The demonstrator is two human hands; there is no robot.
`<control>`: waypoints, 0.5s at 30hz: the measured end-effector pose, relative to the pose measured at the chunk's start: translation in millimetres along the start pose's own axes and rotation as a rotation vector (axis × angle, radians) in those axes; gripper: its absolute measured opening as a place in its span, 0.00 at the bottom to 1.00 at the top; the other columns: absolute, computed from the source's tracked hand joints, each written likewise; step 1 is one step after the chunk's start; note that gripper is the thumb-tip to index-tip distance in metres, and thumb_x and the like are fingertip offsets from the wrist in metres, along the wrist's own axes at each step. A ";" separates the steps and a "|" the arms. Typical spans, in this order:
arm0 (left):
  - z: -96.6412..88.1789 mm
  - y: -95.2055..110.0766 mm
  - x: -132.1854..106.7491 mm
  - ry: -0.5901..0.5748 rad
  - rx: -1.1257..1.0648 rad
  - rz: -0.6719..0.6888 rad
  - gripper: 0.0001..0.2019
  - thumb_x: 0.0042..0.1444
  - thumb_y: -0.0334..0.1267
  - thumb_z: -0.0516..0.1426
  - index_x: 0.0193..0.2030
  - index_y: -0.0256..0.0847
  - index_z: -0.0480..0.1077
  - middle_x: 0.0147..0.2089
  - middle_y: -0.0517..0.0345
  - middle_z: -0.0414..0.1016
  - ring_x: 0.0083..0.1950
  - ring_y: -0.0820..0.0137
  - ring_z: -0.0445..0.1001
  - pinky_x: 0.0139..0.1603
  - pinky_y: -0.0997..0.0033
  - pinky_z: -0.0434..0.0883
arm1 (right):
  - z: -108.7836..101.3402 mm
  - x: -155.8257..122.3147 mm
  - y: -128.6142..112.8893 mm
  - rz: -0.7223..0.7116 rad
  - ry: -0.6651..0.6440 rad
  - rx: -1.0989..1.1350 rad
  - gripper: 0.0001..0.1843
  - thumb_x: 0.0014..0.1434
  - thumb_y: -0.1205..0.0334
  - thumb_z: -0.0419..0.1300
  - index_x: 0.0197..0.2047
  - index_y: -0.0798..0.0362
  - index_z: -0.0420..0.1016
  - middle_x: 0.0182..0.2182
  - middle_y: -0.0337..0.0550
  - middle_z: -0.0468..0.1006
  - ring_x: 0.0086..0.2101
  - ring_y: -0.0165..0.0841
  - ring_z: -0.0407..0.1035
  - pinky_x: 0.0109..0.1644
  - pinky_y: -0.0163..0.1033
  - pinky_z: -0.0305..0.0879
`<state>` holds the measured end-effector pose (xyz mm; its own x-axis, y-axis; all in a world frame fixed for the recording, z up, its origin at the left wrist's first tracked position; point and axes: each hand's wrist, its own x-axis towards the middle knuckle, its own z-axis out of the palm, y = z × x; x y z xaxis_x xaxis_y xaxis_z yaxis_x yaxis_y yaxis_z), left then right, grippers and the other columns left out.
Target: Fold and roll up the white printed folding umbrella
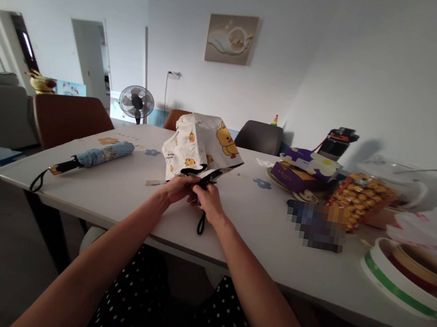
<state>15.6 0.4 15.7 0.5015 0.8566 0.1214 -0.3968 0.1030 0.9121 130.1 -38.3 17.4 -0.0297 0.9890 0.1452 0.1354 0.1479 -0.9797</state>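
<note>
A white folding umbrella point(195, 139) printed with yellow ducks lies loosely bunched on the table in front of me, its canopy pointing away. My left hand point(177, 187) is closed on the gathered fabric at the umbrella's near end. Beside it, touching, my right hand point(209, 200) grips the dark handle end, with a black wrist strap point(202, 222) hanging below. The fingertips are partly hidden where the hands meet. Off to the left rests a rolled light-blue umbrella point(105, 155) with a dark handle, apart from both hands.
Along the right of the white table point(120, 191) are purple boxes point(296, 178), a tub of round snacks point(360, 200), a dark bottle point(335, 144), a glass pitcher point(409, 186), a blurred dark item point(315, 225) and a green-striped bowl point(400, 283). Chairs point(71, 121) stand around it.
</note>
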 end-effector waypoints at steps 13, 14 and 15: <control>7.4 -11.0 6.0 0.181 0.065 -0.017 0.10 0.40 0.36 0.65 0.29 0.32 0.72 0.27 0.54 0.74 0.30 0.71 0.69 0.35 0.69 0.66 | -10.9 7.4 -0.2 0.023 0.161 -0.408 0.10 0.47 0.59 0.57 0.18 0.54 0.68 0.16 0.44 0.71 0.23 0.36 0.70 0.26 0.34 0.62; 6.9 -10.3 5.7 0.161 0.060 -0.031 0.11 0.41 0.38 0.65 0.30 0.32 0.73 0.28 0.53 0.74 0.31 0.70 0.70 0.36 0.69 0.66 | -10.7 7.5 0.7 0.015 0.190 -0.390 0.11 0.48 0.58 0.57 0.19 0.53 0.69 0.17 0.44 0.72 0.26 0.37 0.71 0.27 0.34 0.62; 6.5 -9.2 5.2 0.134 0.041 -0.037 0.14 0.42 0.41 0.64 0.32 0.32 0.73 0.30 0.52 0.75 0.33 0.69 0.71 0.36 0.69 0.67 | -10.2 7.3 1.6 0.020 0.203 -0.347 0.11 0.49 0.58 0.57 0.20 0.53 0.69 0.17 0.45 0.72 0.28 0.38 0.72 0.28 0.34 0.63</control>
<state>26.8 0.5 10.6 0.4067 0.9128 0.0368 -0.3467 0.1169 0.9307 140.3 -30.7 18.2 0.1680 0.9683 0.1847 0.4611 0.0884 -0.8830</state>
